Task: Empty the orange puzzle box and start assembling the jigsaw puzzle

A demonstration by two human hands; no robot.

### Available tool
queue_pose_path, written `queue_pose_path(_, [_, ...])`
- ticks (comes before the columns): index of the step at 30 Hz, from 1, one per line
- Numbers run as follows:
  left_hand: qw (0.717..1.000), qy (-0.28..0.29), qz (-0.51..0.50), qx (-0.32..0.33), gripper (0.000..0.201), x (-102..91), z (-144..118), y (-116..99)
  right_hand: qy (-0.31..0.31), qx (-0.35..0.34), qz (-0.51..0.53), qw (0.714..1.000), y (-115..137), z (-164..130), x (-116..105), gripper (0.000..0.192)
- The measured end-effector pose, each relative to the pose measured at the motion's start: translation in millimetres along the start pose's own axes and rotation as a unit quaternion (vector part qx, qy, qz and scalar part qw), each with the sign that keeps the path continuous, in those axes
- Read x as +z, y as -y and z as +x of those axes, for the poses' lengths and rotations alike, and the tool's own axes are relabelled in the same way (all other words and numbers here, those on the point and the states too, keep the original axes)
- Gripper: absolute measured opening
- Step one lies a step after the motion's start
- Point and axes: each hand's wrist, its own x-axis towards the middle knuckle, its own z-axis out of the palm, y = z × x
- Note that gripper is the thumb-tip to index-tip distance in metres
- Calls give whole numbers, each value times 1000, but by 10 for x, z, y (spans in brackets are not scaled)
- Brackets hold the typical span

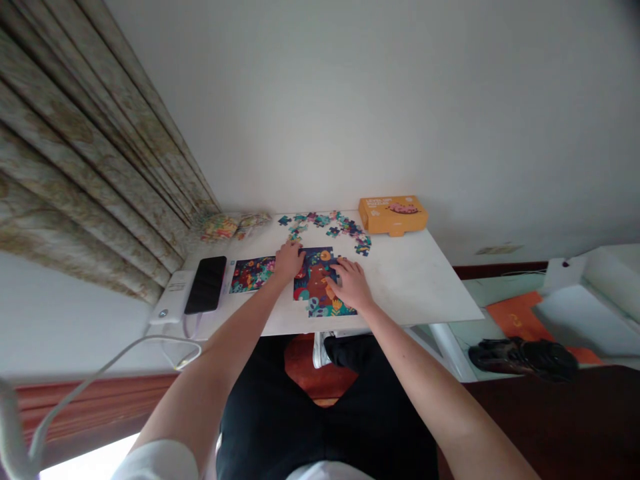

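Observation:
A partly joined jigsaw puzzle (317, 275) in dark blue, brown and teal lies near the table's front edge. My left hand (289, 261) rests at its upper left, fingers bent down onto the table and the puzzle's edge. My right hand (351, 283) lies over its right side, fingers apart and thumb stretched across the picture. Whether a small piece sits under either hand's fingertips is hidden. Left of the puzzle is a printed picture sheet (250, 275), partly behind my left hand. Loose puzzle pieces (351, 230) spread in an arc beyond both hands.
A yellow puzzle box (394, 215) stands at the back right of the white table (417, 287). On the left are a black phone (206, 285), a white box (173, 297) and clear plastic packaging (223, 227). A white cable (115, 363) loops past the left edge, near the curtain (95, 140).

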Motion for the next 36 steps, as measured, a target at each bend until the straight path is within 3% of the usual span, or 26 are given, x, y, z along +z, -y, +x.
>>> queue_pose_path(3, [996, -19, 32, 82, 42, 61, -274, -92, -6, 1, 1, 1000, 4, 1, 0, 40])
queue_pose_path(7, [994, 6, 50, 99, 58, 174, -557, -129, -13, 3, 13, 1000, -6, -9, 17, 37])
queue_pose_path(12, [994, 5, 33, 108, 61, 254, -622, -57, -59, 21, 93, 994, -129, 33, 58, 29])
queue_pose_path(16, [994, -24, 13, 108, 56, 278, -621, -52, -92, 52, 124, 987, -276, 289, 39, 20])
queue_pose_path(19, [994, -41, -1, 105, 50, 287, -635, -69, -65, 61, 65, 994, -322, 631, -12, 23])
queue_pose_path(26, [991, -74, -18, 111, 42, 253, -683, -100, 83, 98, -93, 987, -229, 1342, -51, 52])
queue_pose_path(36, [989, -87, -17, 117, 39, 242, -706, -122, 100, 172, -73, 977, -256, 1657, 24, 55])
